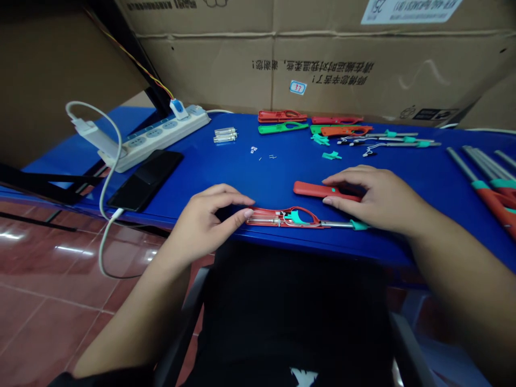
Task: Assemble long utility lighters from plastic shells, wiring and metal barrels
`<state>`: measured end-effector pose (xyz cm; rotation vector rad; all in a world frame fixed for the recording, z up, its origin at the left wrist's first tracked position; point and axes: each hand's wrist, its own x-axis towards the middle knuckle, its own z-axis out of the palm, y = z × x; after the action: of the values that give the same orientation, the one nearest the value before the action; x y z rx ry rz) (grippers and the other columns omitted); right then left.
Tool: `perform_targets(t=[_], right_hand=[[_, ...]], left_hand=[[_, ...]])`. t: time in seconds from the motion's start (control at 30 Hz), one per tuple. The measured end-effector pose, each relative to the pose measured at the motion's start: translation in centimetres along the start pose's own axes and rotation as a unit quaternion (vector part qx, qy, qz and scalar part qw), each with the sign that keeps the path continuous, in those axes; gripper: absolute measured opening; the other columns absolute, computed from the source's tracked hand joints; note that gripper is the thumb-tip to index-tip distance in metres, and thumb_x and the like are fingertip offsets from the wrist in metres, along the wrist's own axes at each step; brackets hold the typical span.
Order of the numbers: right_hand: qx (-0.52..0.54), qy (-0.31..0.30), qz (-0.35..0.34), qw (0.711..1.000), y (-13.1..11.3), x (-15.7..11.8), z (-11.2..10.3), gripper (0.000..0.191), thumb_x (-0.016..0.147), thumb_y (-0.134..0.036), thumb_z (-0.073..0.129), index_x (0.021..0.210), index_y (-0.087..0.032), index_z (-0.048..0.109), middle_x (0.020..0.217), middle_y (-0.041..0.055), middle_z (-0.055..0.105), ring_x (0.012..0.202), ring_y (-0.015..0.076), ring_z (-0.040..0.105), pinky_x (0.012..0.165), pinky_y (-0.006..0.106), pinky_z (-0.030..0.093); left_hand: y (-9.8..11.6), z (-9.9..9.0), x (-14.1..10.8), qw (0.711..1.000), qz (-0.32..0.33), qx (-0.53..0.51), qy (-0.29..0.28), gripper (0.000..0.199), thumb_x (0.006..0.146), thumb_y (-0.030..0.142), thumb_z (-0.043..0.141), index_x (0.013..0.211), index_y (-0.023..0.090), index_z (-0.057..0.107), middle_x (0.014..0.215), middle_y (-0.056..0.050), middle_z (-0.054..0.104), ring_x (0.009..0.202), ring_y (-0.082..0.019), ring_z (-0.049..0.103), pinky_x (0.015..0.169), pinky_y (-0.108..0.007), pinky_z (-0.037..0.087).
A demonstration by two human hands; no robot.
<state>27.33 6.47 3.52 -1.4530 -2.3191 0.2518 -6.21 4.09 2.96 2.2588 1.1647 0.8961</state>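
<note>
Near the table's front edge lies an open red half of a long-reach lighter (pixel 266 217). A clear fuel tube, white wires and a teal trigger (pixel 298 217) sit inside it, and a metal barrel with a teal collar (pixel 358 225) extends from its right end. My left hand (pixel 212 220) pinches the left end of this half between thumb and fingers. Just behind it, my right hand (pixel 371 196) grips a red casing cover (pixel 312 189), smooth side up, by its right end. The palm and fingers hide that end of the cover.
Red, green and orange casing halves (pixel 282 128) lie at the back, beside teal triggers (pixel 320 139) and wired metal barrels (pixel 403 141). Clear tubes (pixel 224 135) and tiny white parts (pixel 253 150) lie left of them. Lighters (pixel 495 199) are far right; a phone (pixel 145 180) and power strip (pixel 161 134) left.
</note>
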Motion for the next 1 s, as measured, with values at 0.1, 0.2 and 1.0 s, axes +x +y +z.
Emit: perform_targets(t=[0.1,0.2,1.0], right_hand=[[-0.002,-0.004,-0.001,1.000,-0.1,0.2,0.3,0.043,0.084,-0.053,0.065,0.113,-0.024,0.075,0.101,0.0067,0.074,0.093,0.0266,0.067,0.081,0.044,0.054],[-0.001,0.001,-0.005,1.000,-0.1,0.3,0.6,0.042,0.083,-0.052,0.066,0.113,-0.024,0.075,0.101,0.0062,0.074,0.093,0.0261,0.067,0.081,0.043,0.054],[-0.068,0.025,-0.254,0.964,-7.7,-1.8,3.8,0.018,0.097,-0.021,0.055,0.099,-0.018,0.073,0.088,0.0055,0.068,0.082,0.0204,0.054,0.072,0.036,0.043]], left_hand=[[-0.2,0.0,0.7,0.998,-0.009,0.002,-0.065,0.024,0.095,0.038,0.063,0.110,0.023,0.075,0.105,-0.004,0.071,0.097,-0.017,0.065,0.088,-0.031,0.051],[-0.2,0.2,1.3,0.996,-0.016,0.007,-0.092,0.025,0.093,0.040,0.065,0.110,0.024,0.075,0.103,-0.004,0.069,0.094,-0.018,0.065,0.087,-0.033,0.050],[0.6,0.4,0.8,0.986,0.111,0.099,-0.077,0.018,0.099,0.026,0.057,0.103,0.021,0.073,0.100,-0.005,0.064,0.094,-0.018,0.055,0.085,-0.034,0.045]])
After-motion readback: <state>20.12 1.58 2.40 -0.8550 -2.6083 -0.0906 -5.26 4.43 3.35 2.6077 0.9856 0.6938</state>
